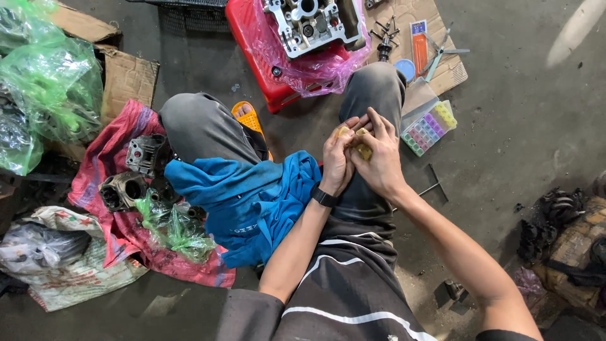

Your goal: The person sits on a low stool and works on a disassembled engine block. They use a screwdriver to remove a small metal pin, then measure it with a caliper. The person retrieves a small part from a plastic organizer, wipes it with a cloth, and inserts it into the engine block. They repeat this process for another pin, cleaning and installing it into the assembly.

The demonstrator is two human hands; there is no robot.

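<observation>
Both hands closed on a small yellowish pouch [361, 146], crinkly, glossy: left hand [338, 161] pinches its near edge, right hand [377, 165] wraps the far side. Blue cloth [252, 196] just left; multicolour compartment box [429, 128] beyond right hand.

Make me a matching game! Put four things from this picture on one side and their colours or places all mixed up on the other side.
Things:
1. stool
2. cloth
3. pill-style organiser box
4. small yellowish part

Matches:
A. blue, draped over the lap
B. held between both hands
C. red, under the metal engine part
D. on the floor by the right knee

Pairs: 1-C, 2-A, 3-D, 4-B
</observation>
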